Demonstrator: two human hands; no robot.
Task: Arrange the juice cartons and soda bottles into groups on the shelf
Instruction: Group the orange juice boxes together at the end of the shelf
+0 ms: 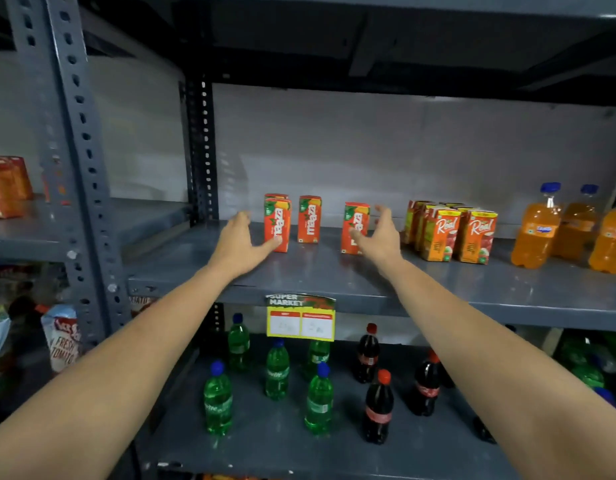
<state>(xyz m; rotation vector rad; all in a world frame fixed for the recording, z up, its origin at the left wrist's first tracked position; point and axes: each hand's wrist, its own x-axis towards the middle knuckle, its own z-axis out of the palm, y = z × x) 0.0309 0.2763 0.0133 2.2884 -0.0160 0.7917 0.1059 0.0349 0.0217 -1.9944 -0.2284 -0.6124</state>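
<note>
Closing in on the loose Maaza cartons to bunch them together.

My left hand (pixel 239 239) is spread wide, thumb touching the leftmost Maaza carton (pixel 278 225); a second carton (pixel 309 219) stands apart; my right hand (pixel 381 233), fingers wide and holding nothing, flanks the third carton (pixel 355 227). On the shelf (pixel 334 271) the Real cartons (pixel 451 233) and orange soda bottles (pixel 569 226) already stand grouped. Next I judge both palms must press inward evenly, without tipping any.

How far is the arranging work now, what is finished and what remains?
Done: the Real cartons stand packed together, orange bottles beside them. In hand: the left hand and right hand, both open, flank the spaced Maaza cartons, seemingly to gather them. Left: green bottles and cola bottles below stand loosely spread.
</note>
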